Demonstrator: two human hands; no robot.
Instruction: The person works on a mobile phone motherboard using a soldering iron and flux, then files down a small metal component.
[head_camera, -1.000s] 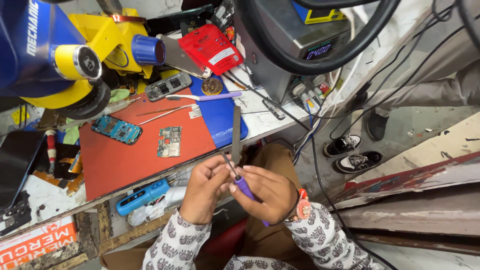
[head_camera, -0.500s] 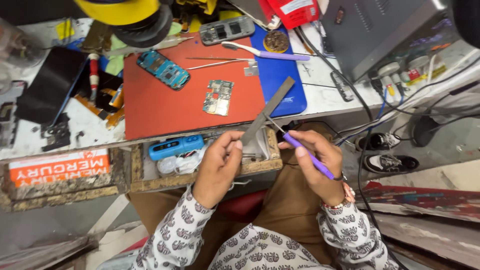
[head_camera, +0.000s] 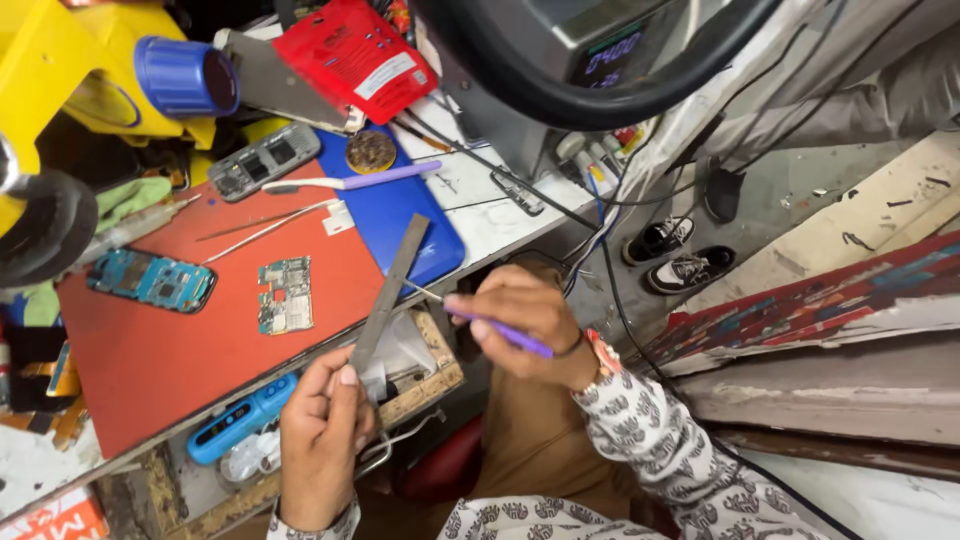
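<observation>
My left hand (head_camera: 322, 430) grips the lower end of a long flat grey metal file (head_camera: 390, 290), which slants up towards the blue mat (head_camera: 395, 215). My right hand (head_camera: 520, 320) holds a thin purple-handled tool (head_camera: 500, 328); its fine metal tip touches the file's side near its middle. Both hands hover over an open wooden drawer (head_camera: 430, 375) at the bench's front edge.
On the red mat (head_camera: 190, 340) lie a green circuit board (head_camera: 285, 295), a blue phone frame (head_camera: 150, 280) and tweezers (head_camera: 265, 228). A second purple tool (head_camera: 350, 182), a grey phone shell (head_camera: 262, 160), a red pouch (head_camera: 355, 55) and a yellow machine (head_camera: 70, 80) sit behind. Shoes (head_camera: 675, 255) stand on the floor.
The view has swung and tilted. The file stays in my left hand; my right hand has brought the purple tool's tip against the file.
</observation>
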